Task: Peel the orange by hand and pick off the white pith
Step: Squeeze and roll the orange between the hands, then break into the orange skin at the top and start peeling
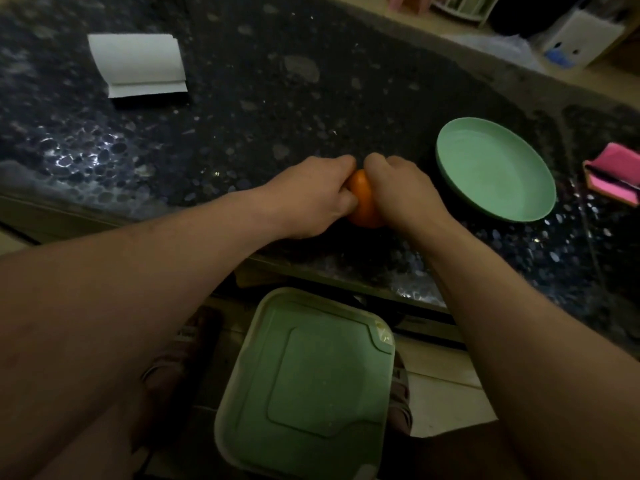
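**Both hands wrapped around an unpeeled orange at the counter's edge**

The orange (363,199) sits at the centre of the frame, low over the dark speckled countertop (242,109), near its front edge. Only a narrow strip of smooth orange skin shows between the two hands; no pith or torn peel can be seen. The left hand (311,199) grips the fruit from the left, fingers curled over its top and thumb tucked against its side. The right hand (403,192) grips it from the right, fingers curled over the top so that the knuckles of both hands nearly meet above the fruit.

To the right of the hands, a pale green plate (495,169) lies on the counter. A folded white paper (138,64) lies in the upper left of the frame, and a pink cloth (614,171) at the right edge. Below the counter, at the bottom centre, stands a green square lid (308,386).
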### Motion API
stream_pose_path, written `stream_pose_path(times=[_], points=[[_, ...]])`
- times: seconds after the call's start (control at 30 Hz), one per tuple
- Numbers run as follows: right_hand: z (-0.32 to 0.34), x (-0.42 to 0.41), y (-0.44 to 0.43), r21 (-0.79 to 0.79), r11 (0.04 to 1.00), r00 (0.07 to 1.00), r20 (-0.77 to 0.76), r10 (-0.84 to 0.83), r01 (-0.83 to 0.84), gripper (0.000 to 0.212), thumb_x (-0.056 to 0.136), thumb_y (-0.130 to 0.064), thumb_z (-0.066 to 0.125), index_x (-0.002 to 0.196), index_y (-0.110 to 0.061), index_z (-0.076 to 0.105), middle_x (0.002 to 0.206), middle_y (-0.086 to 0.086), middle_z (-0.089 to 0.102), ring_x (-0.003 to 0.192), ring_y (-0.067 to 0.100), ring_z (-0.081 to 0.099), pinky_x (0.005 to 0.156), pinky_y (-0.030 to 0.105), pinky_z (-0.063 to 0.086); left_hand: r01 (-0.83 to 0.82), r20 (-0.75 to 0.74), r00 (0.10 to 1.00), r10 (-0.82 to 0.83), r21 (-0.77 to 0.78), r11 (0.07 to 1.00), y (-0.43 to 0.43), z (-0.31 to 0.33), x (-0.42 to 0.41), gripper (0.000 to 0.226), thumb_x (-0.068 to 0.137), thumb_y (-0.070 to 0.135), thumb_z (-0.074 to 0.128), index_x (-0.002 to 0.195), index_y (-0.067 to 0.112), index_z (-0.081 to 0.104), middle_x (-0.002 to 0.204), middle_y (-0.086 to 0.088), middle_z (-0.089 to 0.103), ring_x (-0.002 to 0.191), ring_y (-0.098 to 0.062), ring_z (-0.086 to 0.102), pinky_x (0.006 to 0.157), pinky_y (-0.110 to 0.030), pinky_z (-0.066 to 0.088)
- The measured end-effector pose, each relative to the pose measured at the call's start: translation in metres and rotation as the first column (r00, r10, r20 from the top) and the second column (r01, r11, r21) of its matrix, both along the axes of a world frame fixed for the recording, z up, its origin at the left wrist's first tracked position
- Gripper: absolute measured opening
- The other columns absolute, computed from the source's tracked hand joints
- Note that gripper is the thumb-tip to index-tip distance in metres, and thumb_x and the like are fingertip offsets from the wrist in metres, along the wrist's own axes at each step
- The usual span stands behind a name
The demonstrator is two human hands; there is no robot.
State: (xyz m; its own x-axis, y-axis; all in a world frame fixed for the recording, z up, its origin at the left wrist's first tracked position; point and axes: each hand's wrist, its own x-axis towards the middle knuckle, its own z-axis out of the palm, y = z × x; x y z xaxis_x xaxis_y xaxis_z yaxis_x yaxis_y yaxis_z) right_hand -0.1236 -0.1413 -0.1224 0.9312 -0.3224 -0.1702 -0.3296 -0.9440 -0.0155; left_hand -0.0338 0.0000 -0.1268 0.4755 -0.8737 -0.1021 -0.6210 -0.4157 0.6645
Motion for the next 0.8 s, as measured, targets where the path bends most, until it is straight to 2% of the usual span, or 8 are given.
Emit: stream_pose_path(times=[0.13, 0.27, 0.33, 0.43, 0.5, 0.57, 0.73, 0.8], points=[[0.000, 0.001, 0.004, 0.122, 0.985, 0.989, 0.066, -0.129, 0.121, 0.008, 0.108, -0.024, 0.038, 0.102, -0.018, 0.037, 0.109, 0.011, 0.046, 0.102, 0.033, 0.051, 0.082, 0.044, 0.041, -0.012, 0.006, 1.000, 0.012, -0.018, 1.000, 0.001, -0.002, 0.002, 0.017, 0.099, 0.025, 0.055, 0.086, 0.027, 0.045, 0.086, -0.001, 0.062, 0.075, -0.021, 0.062, 0.065, -0.039, 0.050], [0.004, 0.004, 0.011, 0.355, 0.902, 0.944, 0.122, -0.306, 0.246, 0.024, 0.109, -0.029, 0.036, 0.102, -0.013, 0.053, 0.114, 0.014, 0.056, 0.103, 0.033, 0.054, 0.093, 0.048, 0.047, -0.015, 0.018, 1.000, 0.016, -0.021, 1.000, 0.004, -0.002, 0.005, 0.017, 0.099, 0.023, 0.053, 0.085, 0.026, 0.045, 0.085, -0.001, 0.060, 0.074, -0.021, 0.060, 0.063, -0.038, 0.044], [0.004, 0.005, 0.009, 0.443, 0.857, 0.921, 0.146, -0.360, 0.264, 0.024, 0.106, -0.031, 0.041, 0.094, -0.015, 0.053, 0.108, 0.008, 0.058, 0.100, 0.030, 0.056, 0.084, 0.044, 0.046, -0.043, 0.002, 0.999, 0.043, -0.050, 0.998, 0.006, -0.002, 0.008, 0.010, 0.098, 0.017, 0.051, 0.089, 0.021, 0.052, 0.086, -0.002, 0.063, 0.076, -0.022, 0.062, 0.064, -0.043, 0.050], [0.001, 0.005, 0.005, 0.682, 0.663, 0.823, 0.159, -0.546, 0.308, 0.035, 0.102, -0.046, 0.043, 0.080, -0.021, 0.056, 0.094, 0.003, 0.060, 0.087, 0.021, 0.059, 0.073, 0.044, 0.045, -0.078, -0.062, 0.995, 0.072, -0.097, 0.992, 0.007, -0.005, 0.013, 0.016, 0.100, 0.014, 0.049, 0.099, 0.022, 0.062, 0.091, -0.002, 0.067, 0.078, -0.021, 0.067, 0.073, -0.049, 0.059], [-0.004, 0.006, -0.001, 0.852, 0.420, 0.713, 0.081, -0.696, 0.314, 0.049, 0.090, -0.063, 0.047, 0.083, -0.019, 0.067, 0.096, 0.009, 0.070, 0.090, 0.027, 0.068, 0.088, 0.057, 0.056, -0.124, -0.158, 0.982, 0.101, -0.141, 0.982, 0.008, -0.006, 0.018, 0.024, 0.105, 0.016, 0.047, 0.105, 0.028, 0.067, 0.093, -0.002, 0.071, 0.081, -0.020, 0.071, 0.077, -0.050, 0.062], [-0.007, 0.006, -0.003, 0.918, 0.253, 0.645, -0.004, -0.765, 0.307, 0.058, 0.084, -0.071, 0.051, 0.088, -0.017, 0.073, 0.095, 0.010, 0.075, 0.091, 0.030, 0.073, 0.094, 0.060, 0.059, -0.160, -0.215, 0.969, 0.123, -0.163, 0.974, 0.007, -0.006, 0.022, 0.028, 0.108, 0.018, 0.047, 0.107, 0.031, 0.071, 0.091, 0.000, 0.073, 0.082, -0.017, 0.072, 0.081, -0.048, 0.063], [-0.010, 0.006, -0.002, 0.957, 0.116, 0.564, -0.057, -0.824, 0.265, 0.044, 0.105, -0.055, 0.049, 0.089, -0.018, 0.068, 0.081, 0.008, 0.073, 0.067, 0.020, 0.072, 0.063, 0.032, 0.058, -0.215, -0.270, 0.950, 0.155, -0.211, 0.954, -0.002, -0.005, 0.024, 0.030, 0.110, 0.036, 0.047, 0.099, 0.021, 0.071, 0.085, -0.001, 0.073, 0.077, -0.019, 0.072, 0.077, -0.053, 0.061], [-0.010, 0.008, -0.005, 0.958, 0.100, 0.554, -0.068, -0.830, 0.267, 0.045, 0.104, -0.057, 0.047, 0.100, -0.018, 0.070, 0.091, 0.011, 0.075, 0.075, 0.022, 0.075, 0.065, 0.033, 0.059, -0.214, -0.263, 0.953, 0.152, -0.224, 0.951, -0.006, -0.003, 0.021, 0.030, 0.106, 0.050, 0.053, 0.101, 0.027, 0.071, 0.087, 0.004, 0.073, 0.079, -0.015, 0.071, 0.079, -0.049, 0.062]])
